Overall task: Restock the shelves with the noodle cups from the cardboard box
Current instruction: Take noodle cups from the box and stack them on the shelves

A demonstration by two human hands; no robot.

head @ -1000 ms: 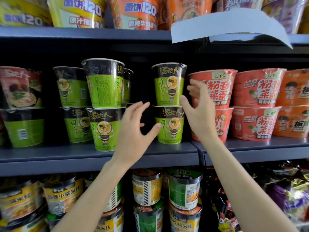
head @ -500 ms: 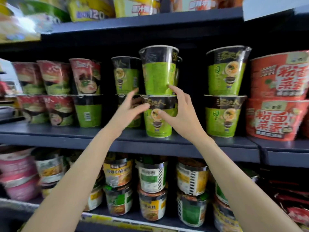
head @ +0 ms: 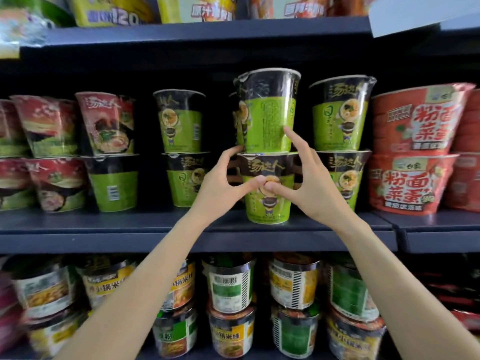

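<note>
Both hands curl round the lower cup (head: 267, 196) at frame centre: the left hand (head: 220, 188) on its left side, the right hand (head: 311, 188) on its right, thumbs meeting on the front. The right forefinger touches the upper cup (head: 268, 113). Both cups stand upright, stacked, on the shelf (head: 181, 229).

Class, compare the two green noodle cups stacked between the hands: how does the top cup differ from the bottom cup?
1. The top cup turns its fine-print panel forward; the bottom cup shows its cartoon front.
2. The top cup rests on the bottom cup's lid; the bottom cup stands on the shelf.
3. Only the right hand touches the top cup, with a fingertip; both thumbs, with the left hand, press the bottom cup.

Shared: green body, black upper band.
</note>
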